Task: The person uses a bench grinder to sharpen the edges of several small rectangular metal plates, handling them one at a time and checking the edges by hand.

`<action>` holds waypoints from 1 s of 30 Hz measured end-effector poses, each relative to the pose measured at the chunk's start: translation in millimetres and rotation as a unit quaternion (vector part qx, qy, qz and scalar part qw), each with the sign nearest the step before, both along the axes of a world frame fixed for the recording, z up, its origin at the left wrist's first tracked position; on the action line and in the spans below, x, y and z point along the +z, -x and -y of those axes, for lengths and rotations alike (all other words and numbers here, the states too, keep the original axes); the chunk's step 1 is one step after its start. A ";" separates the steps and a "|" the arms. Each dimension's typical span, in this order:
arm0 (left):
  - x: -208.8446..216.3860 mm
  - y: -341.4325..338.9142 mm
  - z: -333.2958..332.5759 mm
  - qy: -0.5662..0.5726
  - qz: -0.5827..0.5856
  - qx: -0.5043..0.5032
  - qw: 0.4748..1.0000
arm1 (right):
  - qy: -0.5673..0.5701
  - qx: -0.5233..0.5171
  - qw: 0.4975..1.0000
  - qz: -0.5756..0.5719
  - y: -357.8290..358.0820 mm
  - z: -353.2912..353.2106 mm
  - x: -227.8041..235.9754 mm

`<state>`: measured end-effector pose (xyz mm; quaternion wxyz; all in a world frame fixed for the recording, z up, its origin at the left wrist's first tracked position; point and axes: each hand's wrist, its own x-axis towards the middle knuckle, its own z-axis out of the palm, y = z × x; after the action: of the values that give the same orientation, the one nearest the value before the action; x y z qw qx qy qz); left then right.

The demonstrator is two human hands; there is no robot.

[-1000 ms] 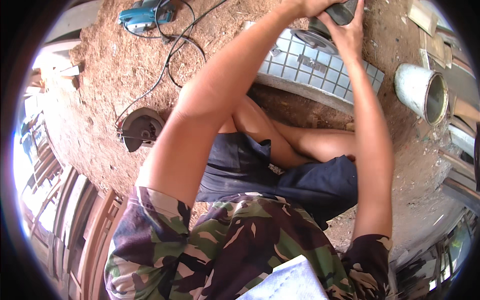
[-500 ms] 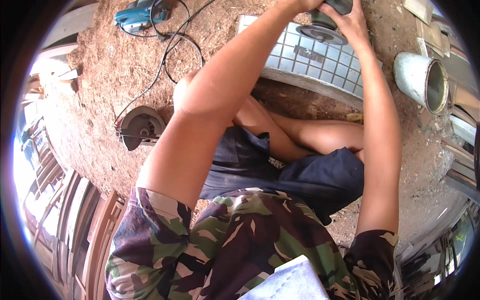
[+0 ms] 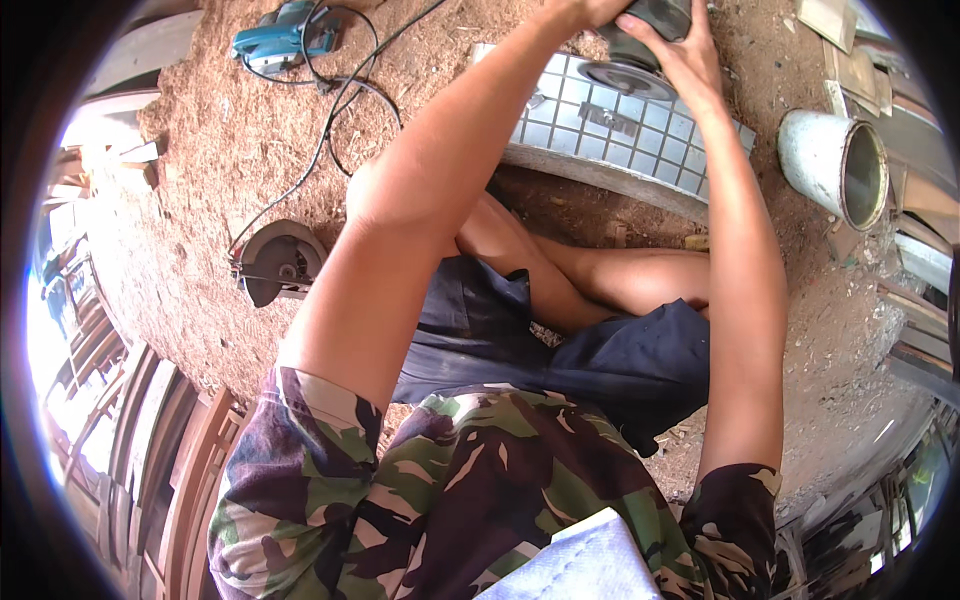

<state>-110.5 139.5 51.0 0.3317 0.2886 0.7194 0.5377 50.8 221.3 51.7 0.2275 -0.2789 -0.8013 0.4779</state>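
Spanning the dark tool point(image 3: 660, 22) from its right side, our right hand point(image 3: 692, 62) has the thumb parted from the fingers and closed firmly about the body. Our left hand point(image 3: 598, 10) meets the tool from the other side, but the picture's upper edge cuts it off, so we cannot tell how far its fingers close. Holding it from both sides probably lets us steady its weight and keep the round disc point(image 3: 628, 82) at its lower end facing the tiles.

The tool thus lies directly between our hands, its disc just left of the right wrist, over the middle of the far edge of the tiled slab point(image 3: 600, 145); whether it touches, we cannot tell. The slab lies crosswise beyond our crossed legs point(image 3: 590, 275), near edge toward us, likely so that our arms reach it straight ahead.

Past the slab's right corner stands a white bucket point(image 3: 815, 160), with wood pieces point(image 3: 855, 78) farther out. Well beyond its left corner, a blue power tool point(image 3: 280, 40) rests on the ground beside a looping black cord point(image 3: 328, 132). A circular saw point(image 3: 280, 262) sits near our left arm, apparently within easy reach.
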 end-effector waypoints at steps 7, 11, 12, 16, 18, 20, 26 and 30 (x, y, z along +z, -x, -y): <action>5.3 -23.7 -6.8 0.070 -0.052 0.071 0.994 | 0.006 0.028 0.998 -0.057 -6.1 -12.2 -3.7; -2.7 -6.6 -20.5 0.044 -0.034 0.066 0.996 | -0.018 0.047 0.995 -0.089 10.6 -36.4 -21.1; -0.9 -1.9 -26.1 0.071 -0.050 0.070 0.994 | -0.035 0.052 0.993 -0.096 16.7 -44.3 -22.7; 0.2 20.7 -60.5 0.095 -0.055 0.063 0.992 | 0.046 0.067 0.992 -0.093 32.1 -68.5 -7.4; -17.8 29.4 -60.6 0.050 -0.043 0.056 0.996 | -0.004 0.062 0.996 -0.066 33.8 -71.2 -17.1; -31.9 48.0 -54.9 0.010 -0.035 0.047 0.998 | -0.013 0.055 0.997 -0.043 42.6 -61.5 -15.7; 12.7 35.2 -79.7 0.011 0.017 0.014 1.000 | 0.157 -0.059 0.985 -0.030 38.2 -58.7 16.6; -9.4 53.5 -74.2 -0.091 0.082 0.033 0.992 | 0.191 -0.014 0.977 -0.098 50.5 -47.5 4.2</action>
<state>-164.0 213.7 41.6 0.3438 0.2486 0.6474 0.6331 0.3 268.8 55.9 0.2538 -0.2801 -0.6656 0.6436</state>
